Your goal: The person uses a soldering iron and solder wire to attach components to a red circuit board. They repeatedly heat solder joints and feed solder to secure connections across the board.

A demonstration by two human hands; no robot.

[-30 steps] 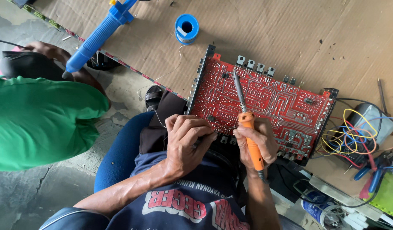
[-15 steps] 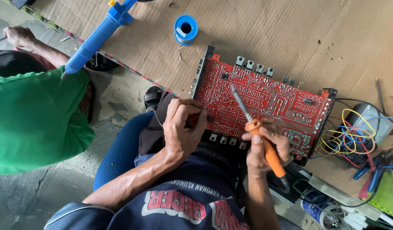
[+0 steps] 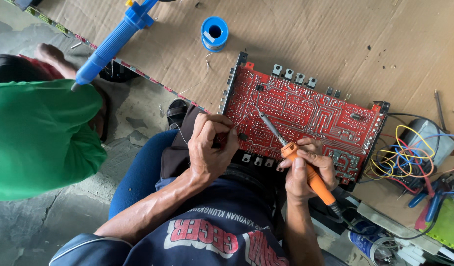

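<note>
- Both hands work over a red circuit board (image 3: 306, 113) lying on a sheet of brown cardboard (image 3: 335, 34), its near edge resting against the person's lap.
- Right hand (image 3: 306, 170) is closed around the orange handle of a soldering iron (image 3: 296, 157), held like a pen; the metal tip reaches up and to the left onto the board's lower left area.
- Left hand (image 3: 212, 143) is curled, with fingertips pinched on a thin strand of solder wire (image 3: 227, 130) that points towards the iron's tip; the hand sits at the board's near left corner.
- Judging from the pose, a joint is being soldered right now; how many joints are finished or remain cannot be told, as the fine detail is too small.
- A blue spool of solder (image 3: 214, 33) lies on the cardboard beyond the board, well apart from both hands.
- A blue desoldering pump (image 3: 113, 42) lies far to the left, untouched.
- Coloured wires (image 3: 404, 157) bunch at the board's right end.
- Another person in a green shirt (image 3: 40, 138) sits to the left, not touching the board.
</note>
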